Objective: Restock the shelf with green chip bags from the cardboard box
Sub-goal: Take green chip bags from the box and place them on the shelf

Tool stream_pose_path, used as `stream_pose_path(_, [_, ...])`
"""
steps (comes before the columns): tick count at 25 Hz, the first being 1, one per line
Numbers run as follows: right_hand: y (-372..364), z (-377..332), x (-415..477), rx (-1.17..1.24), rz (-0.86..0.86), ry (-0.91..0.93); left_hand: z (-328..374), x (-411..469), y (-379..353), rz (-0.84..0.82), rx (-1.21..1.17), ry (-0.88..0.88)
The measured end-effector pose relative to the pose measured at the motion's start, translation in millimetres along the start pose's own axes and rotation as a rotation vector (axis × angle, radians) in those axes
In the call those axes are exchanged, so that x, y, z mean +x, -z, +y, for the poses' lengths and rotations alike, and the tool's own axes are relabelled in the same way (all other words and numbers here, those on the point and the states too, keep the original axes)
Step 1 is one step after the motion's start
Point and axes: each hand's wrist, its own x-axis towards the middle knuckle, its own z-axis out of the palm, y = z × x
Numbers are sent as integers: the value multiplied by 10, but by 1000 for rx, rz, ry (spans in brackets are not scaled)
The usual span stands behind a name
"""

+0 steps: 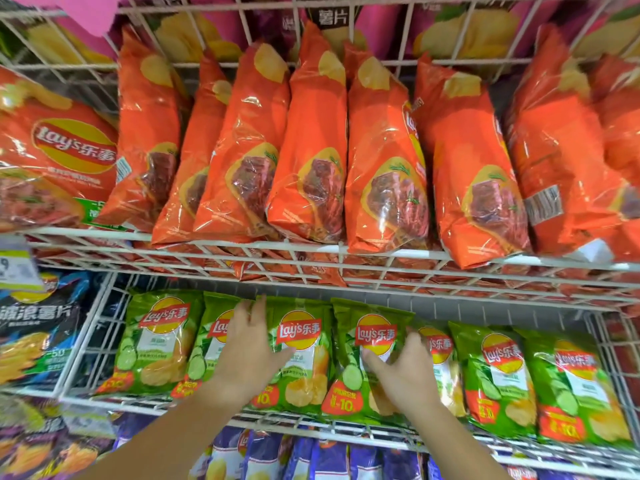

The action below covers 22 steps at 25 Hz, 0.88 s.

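Observation:
Several green chip bags stand in a row in a white wire shelf basket (214, 408). My left hand (247, 344) lies flat, fingers spread, against one green bag (301, 355) in the middle of the row, partly covering the bag to its left. My right hand (403, 367) presses on the neighbouring green bag (367, 344), thumb across its front and fingers at its right edge. Neither hand lifts a bag off the row. More green bags (495, 372) stand to the right. The cardboard box is out of view.
Orange chip bags (311, 150) fill the wire shelf above, overhanging its front rail (311, 249). Purple bags (332, 459) sit on the shelf below. Dark blue bags (38, 327) and a price tag (15, 265) are at the left.

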Motion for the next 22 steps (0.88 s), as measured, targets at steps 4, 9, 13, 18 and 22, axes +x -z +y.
stream_pose_path(4, [-112,70,-122,-329,-175,401,92,-101,-185,-156,437,-353])
stream_pose_path(9, [-265,128,-31,-543,-322,384,-53,-15,-424,-295,627,-335])
stream_pose_path(13, [-306,105,8,-658,-361,358,-131,68,-427,-329,635,-358])
stream_pose_path(18, [-270,31,-10,-736,-387,337,-124,42,-376,-332,685,-371])
stream_pose_path(22, [-129,-27,-28,-740,-361,357,-4,9,-279,-354,709,-353])
